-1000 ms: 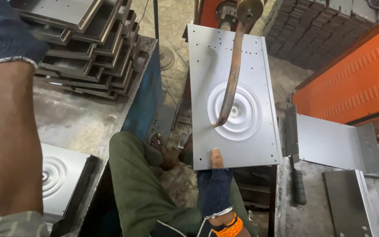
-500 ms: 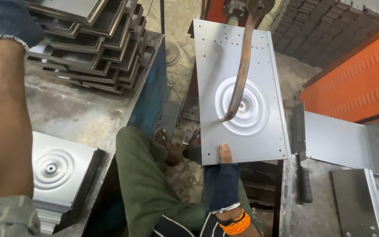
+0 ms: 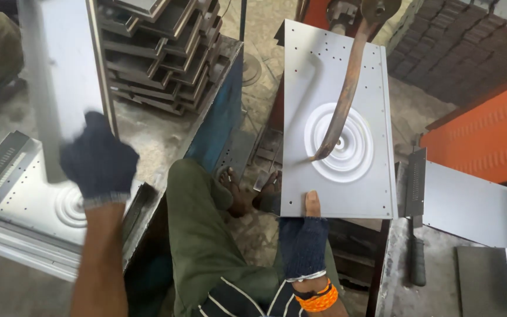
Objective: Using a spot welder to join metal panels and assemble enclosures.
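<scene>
Grey sheet-metal panel (image 3: 338, 117) with stamped rings lies under the curved rusty arm (image 3: 341, 94), whose tip touches the ring centre. My right hand (image 3: 304, 240), gloved, pinches the panel's near edge, thumb on top. My left hand (image 3: 98, 161) grips a second upright panel (image 3: 60, 76) above the bench stack (image 3: 24, 188).

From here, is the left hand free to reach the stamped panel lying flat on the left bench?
Probably not yet. The left hand is gripping an upright metal sheet, which stands between it and the flat stamped panel below. The panel lies close beneath, so the way looks short once that sheet is set aside.
</scene>
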